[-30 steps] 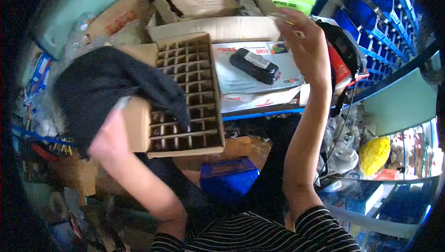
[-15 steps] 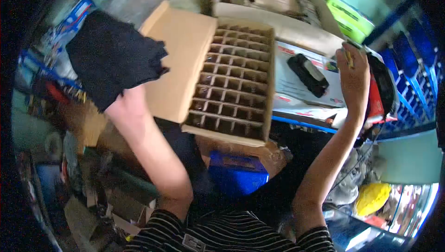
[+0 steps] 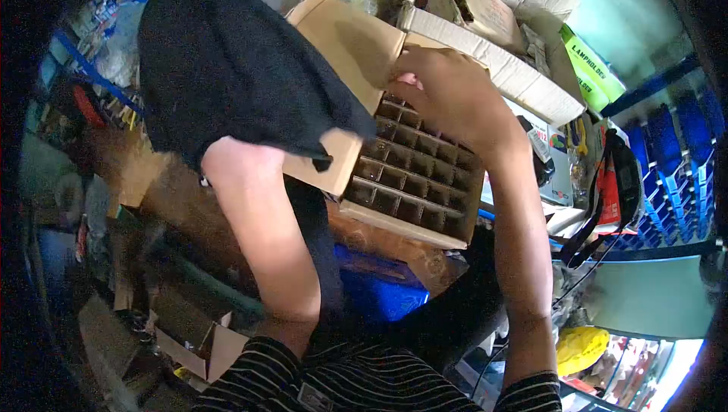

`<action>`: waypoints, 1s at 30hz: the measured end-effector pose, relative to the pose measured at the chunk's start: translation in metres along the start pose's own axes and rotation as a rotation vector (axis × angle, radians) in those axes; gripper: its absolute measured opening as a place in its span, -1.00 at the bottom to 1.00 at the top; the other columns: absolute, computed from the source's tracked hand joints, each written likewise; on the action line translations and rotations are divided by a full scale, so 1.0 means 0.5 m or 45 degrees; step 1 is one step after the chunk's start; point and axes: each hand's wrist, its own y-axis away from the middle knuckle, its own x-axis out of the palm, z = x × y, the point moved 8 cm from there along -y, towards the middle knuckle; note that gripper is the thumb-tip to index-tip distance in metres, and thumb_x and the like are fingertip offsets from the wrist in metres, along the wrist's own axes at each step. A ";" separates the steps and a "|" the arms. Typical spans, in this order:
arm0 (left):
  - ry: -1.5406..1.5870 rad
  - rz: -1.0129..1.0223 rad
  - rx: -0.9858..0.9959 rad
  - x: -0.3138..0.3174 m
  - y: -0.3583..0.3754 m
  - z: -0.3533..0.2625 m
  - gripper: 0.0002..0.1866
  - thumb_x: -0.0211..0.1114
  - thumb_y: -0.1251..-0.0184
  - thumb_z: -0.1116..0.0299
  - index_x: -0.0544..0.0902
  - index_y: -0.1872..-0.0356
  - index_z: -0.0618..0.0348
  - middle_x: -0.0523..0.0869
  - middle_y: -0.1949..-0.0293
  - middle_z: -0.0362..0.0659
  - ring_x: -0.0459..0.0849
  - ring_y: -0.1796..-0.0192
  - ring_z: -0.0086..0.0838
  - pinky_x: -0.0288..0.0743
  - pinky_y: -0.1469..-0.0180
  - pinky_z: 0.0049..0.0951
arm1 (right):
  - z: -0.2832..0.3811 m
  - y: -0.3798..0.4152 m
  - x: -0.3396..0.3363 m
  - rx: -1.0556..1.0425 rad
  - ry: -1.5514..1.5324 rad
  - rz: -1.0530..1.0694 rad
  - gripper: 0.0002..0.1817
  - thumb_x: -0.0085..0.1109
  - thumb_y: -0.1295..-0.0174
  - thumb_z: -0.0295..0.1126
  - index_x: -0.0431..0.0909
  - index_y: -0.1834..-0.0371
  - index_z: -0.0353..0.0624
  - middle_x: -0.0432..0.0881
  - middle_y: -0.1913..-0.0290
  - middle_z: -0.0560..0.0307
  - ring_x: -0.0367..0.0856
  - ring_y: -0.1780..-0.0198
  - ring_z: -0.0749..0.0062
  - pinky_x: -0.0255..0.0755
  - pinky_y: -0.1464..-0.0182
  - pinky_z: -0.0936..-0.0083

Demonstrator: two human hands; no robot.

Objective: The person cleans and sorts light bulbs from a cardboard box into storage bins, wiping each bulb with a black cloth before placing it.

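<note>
A large black cloth [image 3: 235, 71] is draped over my left hand, which hides the fingers; only the wrist shows beneath it. The cloth hangs above the open flap of a cardboard box [image 3: 409, 222]. That box is split by card dividers into many small square cells. Over the far cells is my right hand [image 3: 447, 93], seen from its back, with the fingers curled inward. A small pinkish spot shows at its fingertips, but what they hold, if anything, cannot be made out. The right hand is close to the cloth's right side, apart from it.
Behind stands an open carton [image 3: 485, 40] with cardboard inside, beside a green lampholder box [image 3: 591, 71]. To the right are a black strap [image 3: 626, 177] and blue racks [image 3: 671, 139]. Below the divided box lies a blue box [image 3: 379, 279]. A yellow bag [image 3: 582, 349] sits lower right.
My right hand has swung left from beside the printed boxes to above the divided box. The black cloth has moved right and spread out on my left hand. The view has shifted.
</note>
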 end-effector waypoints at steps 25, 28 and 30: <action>-0.697 0.286 -0.181 0.109 0.055 0.074 -0.56 0.20 -0.41 0.49 0.48 -0.29 0.29 0.58 -0.24 -0.03 0.54 -0.27 -0.25 0.38 -0.35 -0.30 | -0.031 0.169 -0.122 0.033 -1.570 -0.858 -0.74 0.27 -0.40 -0.31 0.63 0.06 -0.32 0.72 0.34 0.10 0.66 0.32 0.54 0.52 0.27 0.60; -0.799 0.417 -0.236 0.135 0.070 0.096 -0.57 0.19 -0.41 0.48 0.49 -0.28 0.29 0.59 -0.23 -0.03 0.54 -0.26 -0.26 0.38 -0.34 -0.30 | -0.012 0.175 -0.134 0.129 -1.348 -0.806 -0.75 0.20 -0.44 -0.32 0.59 0.06 -0.32 0.66 0.35 0.16 0.61 0.33 0.58 0.50 0.27 0.62; -0.854 0.497 -0.264 0.150 0.080 0.106 -0.58 0.19 -0.41 0.48 0.49 -0.27 0.29 0.59 -0.23 -0.03 0.55 -0.25 -0.26 0.38 -0.34 -0.30 | -0.002 0.179 -0.141 0.064 -1.169 -0.823 -0.78 0.18 -0.46 -0.34 0.55 0.07 -0.32 0.61 0.31 0.23 0.55 0.26 0.65 0.43 0.18 0.71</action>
